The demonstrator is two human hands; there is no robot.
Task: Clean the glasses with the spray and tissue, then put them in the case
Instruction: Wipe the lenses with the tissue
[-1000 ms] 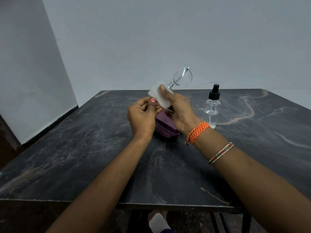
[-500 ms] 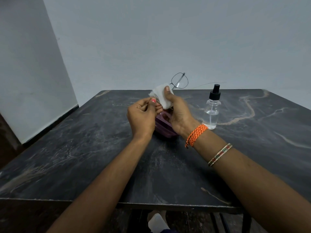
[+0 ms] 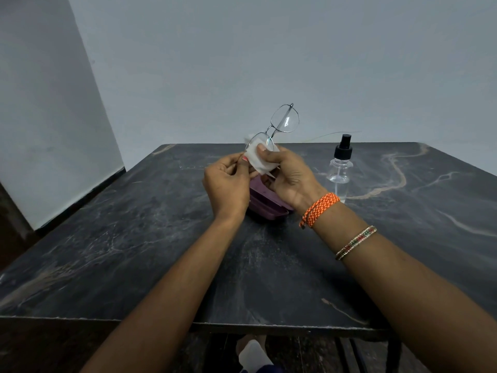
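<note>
Right hand [image 3: 289,172] pinching tissue [image 3: 256,160] onto lower lens, left hand [image 3: 228,181] gripping glasses [image 3: 279,127] frame above purple case [image 3: 265,203]; best rubbed gently, circling, frame held steady

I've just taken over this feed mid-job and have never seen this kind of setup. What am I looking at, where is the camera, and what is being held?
There is no machine here: a person is working with two bare hands, and the single wide-angle camera sits on their head, looking forward and down, so both forearms reach in from the bottom. The surface is a dark marbled table. On it lie a purple glasses case, mostly hidden behind the hands, and a clear spray bottle with a black top, standing upright to the right of them. The glasses are held up above the case. The left hand pinches the frame by its lower end. The right hand holds a white tissue against the lower lens, thumb on top; the upper lens is bare. So the wiping step is under way, and the glasses are not yet in the case.
</note>
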